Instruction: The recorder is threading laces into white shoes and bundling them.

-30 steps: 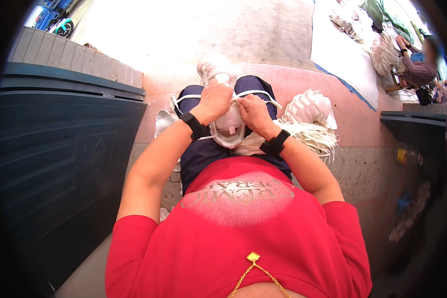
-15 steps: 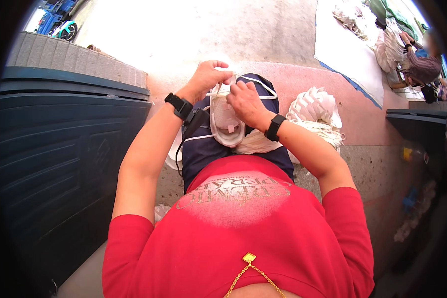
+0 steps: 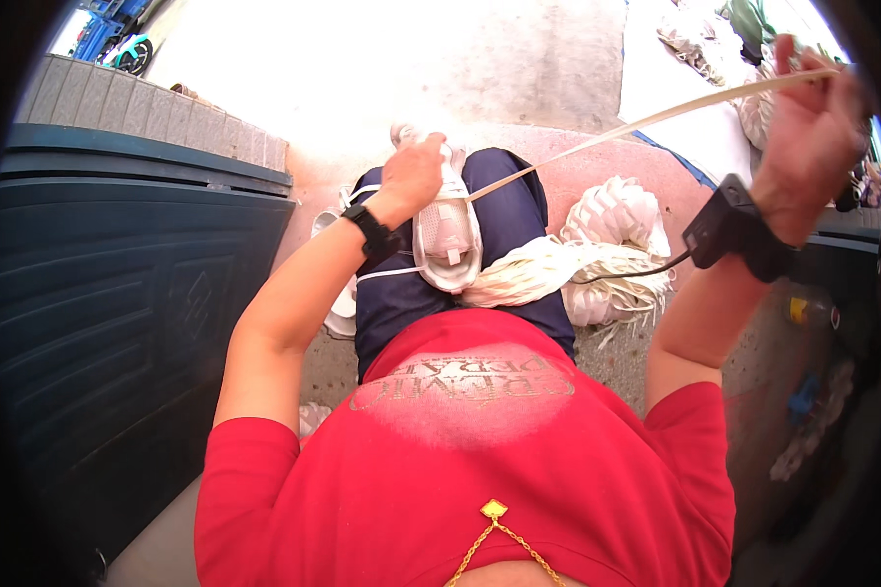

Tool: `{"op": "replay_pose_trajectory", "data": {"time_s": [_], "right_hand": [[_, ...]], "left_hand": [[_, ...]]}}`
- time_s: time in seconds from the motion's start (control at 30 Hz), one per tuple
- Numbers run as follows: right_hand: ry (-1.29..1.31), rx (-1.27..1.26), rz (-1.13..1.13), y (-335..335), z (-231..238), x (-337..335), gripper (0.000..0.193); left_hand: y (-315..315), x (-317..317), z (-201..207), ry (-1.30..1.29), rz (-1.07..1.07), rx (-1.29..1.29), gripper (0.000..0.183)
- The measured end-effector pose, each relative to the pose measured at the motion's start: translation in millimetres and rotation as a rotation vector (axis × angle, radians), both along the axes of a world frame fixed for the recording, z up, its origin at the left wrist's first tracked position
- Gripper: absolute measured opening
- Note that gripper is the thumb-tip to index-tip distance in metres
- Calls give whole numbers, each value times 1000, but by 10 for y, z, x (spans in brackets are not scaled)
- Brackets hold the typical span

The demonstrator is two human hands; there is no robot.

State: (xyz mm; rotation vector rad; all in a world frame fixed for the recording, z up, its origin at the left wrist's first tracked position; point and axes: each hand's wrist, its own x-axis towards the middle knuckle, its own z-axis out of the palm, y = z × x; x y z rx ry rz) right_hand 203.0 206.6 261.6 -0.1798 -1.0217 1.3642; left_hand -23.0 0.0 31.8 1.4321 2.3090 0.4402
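A pale pinkish-white shoe (image 3: pixel 447 245) lies across my lap, its heel end toward me. My left hand (image 3: pixel 413 178) is closed on its far part, fingers curled over the upper. Far out at the upper right, my right hand (image 3: pixel 805 132) is raised and grips a flat cream shoelace (image 3: pixel 646 119). That lace is stretched tight, running in a long slant from the shoe's lacing up to my fingers. A loose lace end (image 3: pixel 390 271) lies over my left thigh. On my right thigh rests a hank of cream laces (image 3: pixel 524 274).
White shoes (image 3: pixel 617 215) are piled at my right, with more laces over them. A white shoe (image 3: pixel 340 313) is partly hidden beside my left leg. Dark metal door (image 3: pixel 117 293) stands at left. A white sheet (image 3: pixel 646 73) with shoes lies ahead right.
My right hand has swung from the shoe far to the upper right, drawing the lace out long. My left hand has dropped onto the shoe's far part.
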Motion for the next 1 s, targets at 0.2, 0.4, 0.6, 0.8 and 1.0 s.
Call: {"op": "replay_pose_trajectory", "data": {"time_s": [0.2,0.4,0.6,0.8,1.0], "right_hand": [[-621,-382,578,-508,-1327,-621,25],[-1420,136,721,-1530,-2454,-939,25],[-1552,460,398,-1833,-2481,-1050,19],[-1551,681,293,-1896,-2599,-1127,15],[-1511,858,328,-1862,-2618,-1208,12]], "left_hand": [[-540,-217,-320,52,-60,33,41],[-609,-201,26,-764,291,94,45],[-808,-189,-166,-718,274,116,47],[-821,-194,-275,-692,268,138,50],[-840,-220,-258,-663,276,127,55]]}}
